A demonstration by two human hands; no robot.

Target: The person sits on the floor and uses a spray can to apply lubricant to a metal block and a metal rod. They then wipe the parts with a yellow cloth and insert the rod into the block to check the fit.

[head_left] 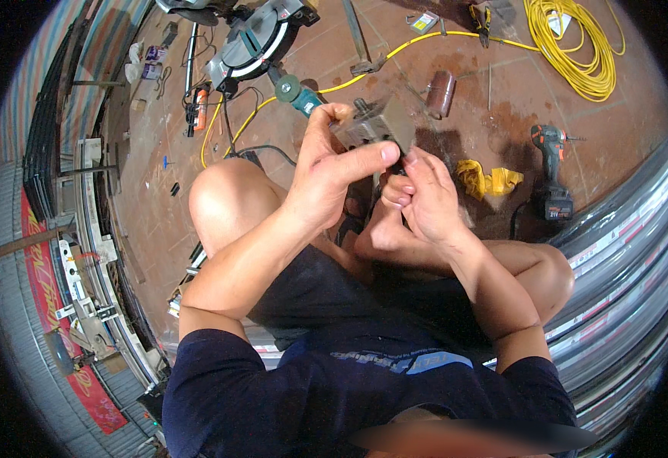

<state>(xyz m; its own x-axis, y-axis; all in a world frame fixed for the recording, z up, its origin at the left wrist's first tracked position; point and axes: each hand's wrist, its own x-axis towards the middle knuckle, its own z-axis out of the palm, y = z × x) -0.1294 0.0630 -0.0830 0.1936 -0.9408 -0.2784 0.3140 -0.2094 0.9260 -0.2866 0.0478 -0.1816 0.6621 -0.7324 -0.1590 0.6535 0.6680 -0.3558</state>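
A grey metal block with holes in its side (376, 127) and a round stub on top is held up in front of me, above my crossed legs. My left hand (332, 164) grips it from the left, thumb along its lower face and fingers behind. At the block's lower right corner, my right hand (424, 187) has its fingers pinched together near a small dark piece. What exactly they pinch is too small to tell. Beyond the block lies a teal angle grinder (301, 97) with a green disc, on the floor.
On the right, a cordless drill (553, 172) stands near a yellow cloth-like piece (489, 179). A brown cylinder (441, 95) lies ahead. A mitre saw (261, 38) sits far left of centre. Yellow hose (571, 53) is coiled far right. Wrapped long profiles (624, 267) lie at right.
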